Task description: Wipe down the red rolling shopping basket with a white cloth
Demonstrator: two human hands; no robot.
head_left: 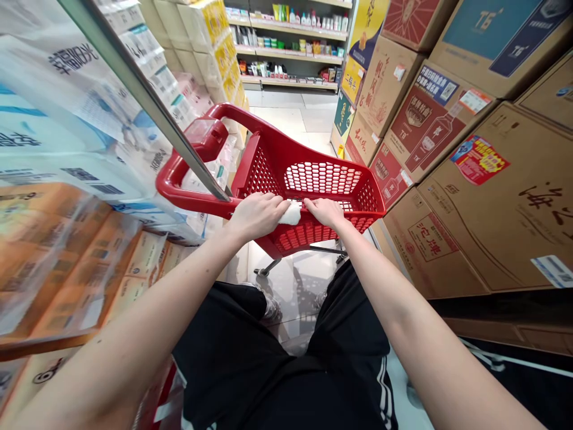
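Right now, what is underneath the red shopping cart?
Beneath the red shopping cart show a metal leg, a metal bar and pale floor tiles. The basket's near side covers most of the underside; what lies there cannot be told.

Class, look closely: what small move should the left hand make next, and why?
Probably slide the left hand, holding the white wad, along the near rim of the red cart toward the handle: the wad appears to touch that rim, and the right hand, on the same rim just beyond, blocks the other way.
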